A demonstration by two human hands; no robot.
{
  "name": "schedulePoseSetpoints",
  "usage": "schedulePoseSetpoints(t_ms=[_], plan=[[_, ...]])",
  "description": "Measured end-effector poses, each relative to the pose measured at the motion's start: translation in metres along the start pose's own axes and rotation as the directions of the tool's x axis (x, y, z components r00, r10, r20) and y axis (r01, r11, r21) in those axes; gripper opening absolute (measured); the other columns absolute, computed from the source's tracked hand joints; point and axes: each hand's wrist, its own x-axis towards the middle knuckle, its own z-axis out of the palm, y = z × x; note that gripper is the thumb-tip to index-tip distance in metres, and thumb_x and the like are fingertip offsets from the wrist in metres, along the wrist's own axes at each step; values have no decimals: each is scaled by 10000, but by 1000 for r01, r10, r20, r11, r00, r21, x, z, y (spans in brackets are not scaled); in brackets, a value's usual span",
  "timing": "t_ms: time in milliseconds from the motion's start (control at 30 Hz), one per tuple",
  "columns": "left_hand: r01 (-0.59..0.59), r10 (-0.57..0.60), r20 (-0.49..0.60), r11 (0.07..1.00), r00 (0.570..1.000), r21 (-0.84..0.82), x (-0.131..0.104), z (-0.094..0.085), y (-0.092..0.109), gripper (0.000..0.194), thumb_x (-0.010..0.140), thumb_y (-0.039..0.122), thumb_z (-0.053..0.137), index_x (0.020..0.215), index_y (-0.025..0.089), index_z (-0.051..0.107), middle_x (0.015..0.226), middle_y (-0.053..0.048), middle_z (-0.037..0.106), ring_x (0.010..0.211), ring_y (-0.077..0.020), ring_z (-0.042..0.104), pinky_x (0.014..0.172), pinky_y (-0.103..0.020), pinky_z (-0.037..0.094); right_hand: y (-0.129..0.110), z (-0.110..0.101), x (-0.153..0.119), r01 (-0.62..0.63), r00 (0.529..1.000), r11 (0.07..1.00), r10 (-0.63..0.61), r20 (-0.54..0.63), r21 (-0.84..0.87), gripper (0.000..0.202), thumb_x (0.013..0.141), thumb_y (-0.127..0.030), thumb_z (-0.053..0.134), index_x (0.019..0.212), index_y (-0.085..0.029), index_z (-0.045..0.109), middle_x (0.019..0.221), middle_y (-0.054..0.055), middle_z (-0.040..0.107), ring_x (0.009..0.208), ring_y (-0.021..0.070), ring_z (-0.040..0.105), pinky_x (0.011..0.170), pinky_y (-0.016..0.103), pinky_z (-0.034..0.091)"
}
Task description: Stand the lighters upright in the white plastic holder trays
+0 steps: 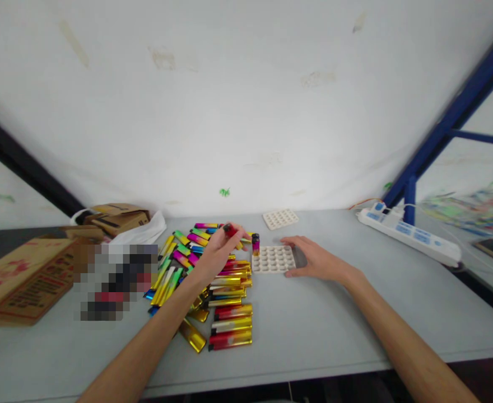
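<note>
My left hand (223,246) is closed around a red lighter (230,229) with a dark top, just above the pile and left of a white tray. That white tray (274,259) has rows of small holes. One purple and orange lighter (255,245) stands upright in its far left corner. My right hand (309,258) grips the tray's right side, thumb at the near corner and fingers at the far one. Under and beside my left forearm lies a heap of shiny multicoloured lighters (183,258). Nearer me, several red and gold lighters (230,339) lie side by side in a column.
A second white holed tray (280,219) lies by the wall. On the left are a cardboard box (32,280), more folded cardboard (118,217) and a white plastic bag (156,226). A power strip (410,236) runs along the right side, near a blue metal frame (410,193).
</note>
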Motion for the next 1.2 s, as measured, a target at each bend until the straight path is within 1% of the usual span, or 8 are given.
schedulePoseSetpoints(t_ms=[67, 167, 300, 467, 667, 933, 1067, 1200], plan=[[91, -83, 64, 986, 995, -137, 1, 1, -2, 284, 859, 426, 713, 856, 180, 571, 747, -7, 632, 617, -121, 586, 576, -230, 469, 1, 0, 0, 2, 1000, 1000, -2, 1, -2, 827, 774, -477, 826, 1470, -245, 445, 1424, 132, 552, 1310, 324, 524, 1123, 522, 417], [216, -202, 75, 931, 976, -295, 1, -1, -1, 340, 815, 449, 707, 764, 194, 489, 540, 78, 412, 421, -65, 350, 411, -170, 287, 1, 0, 0, -1, 1000, 1000, 1, 3, 0, 836, 766, -478, 832, 1470, -242, 447, 1418, 135, 556, 1305, 327, 527, 1117, 523, 422], [254, -243, 75, 913, 967, -321, 0, -6, 6, 420, 804, 557, 589, 647, 184, 474, 487, 87, 285, 395, -48, 189, 380, -158, 170, 0, 0, 0, -17, 1000, 1000, 17, 0, 0, 827, 763, -469, 836, 1463, -243, 460, 1416, 138, 558, 1304, 337, 529, 1114, 534, 422], [290, -289, 49, 907, 956, -304, -1, -5, 6, 391, 764, 495, 534, 543, 211, 382, 464, 97, 167, 398, -51, 88, 365, -161, 87, 0, 0, 0, -16, 1000, 1000, 16, 5, -3, 822, 766, -475, 833, 1458, -236, 460, 1410, 138, 561, 1300, 335, 532, 1112, 531, 428], [313, -317, 19, 923, 948, -225, -2, 3, 4, 330, 760, 403, 522, 550, 220, 344, 464, 96, 161, 388, -52, 85, 357, -154, 66, 4, 1, 0, 5, 1000, 1000, -5, -2, -6, 815, 779, -492, 819, 1468, -261, 449, 1422, 126, 554, 1304, 335, 531, 1110, 534, 431], [279, -267, 83, 925, 960, -259, -1, 0, -2, 384, 840, 572, 508, 728, 205, 488, 436, 106, 260, 334, -52, 142, 320, -149, 142, 3, 1, 0, -6, 1000, 1000, 6, -2, 4, 816, 771, -488, 826, 1463, -258, 459, 1430, 121, 557, 1314, 326, 524, 1122, 523, 422], [148, -130, 94, 962, 987, -228, -4, 1, 0, 278, 885, 493, 562, 890, 232, 467, 559, 80, 506, 318, -74, 334, 297, -158, 241, 2, 1, 0, -12, 1000, 1000, 12, -7, 7, 820, 763, -479, 834, 1459, -252, 465, 1425, 126, 559, 1308, 326, 531, 1117, 522, 425], [31, -31, 124, 1000, 992, 6, -7, 0, 4, 222, 936, 424, 591, 932, 207, 541, 711, 29, 619, 478, -103, 572, 421, -205, 471, -2, 0, 1, -8, 1000, 1000, 8, -7, 11, 823, 758, -470, 840, 1457, -242, 470, 1406, 138, 570, 1290, 331, 543, 1108, 533, 429]])
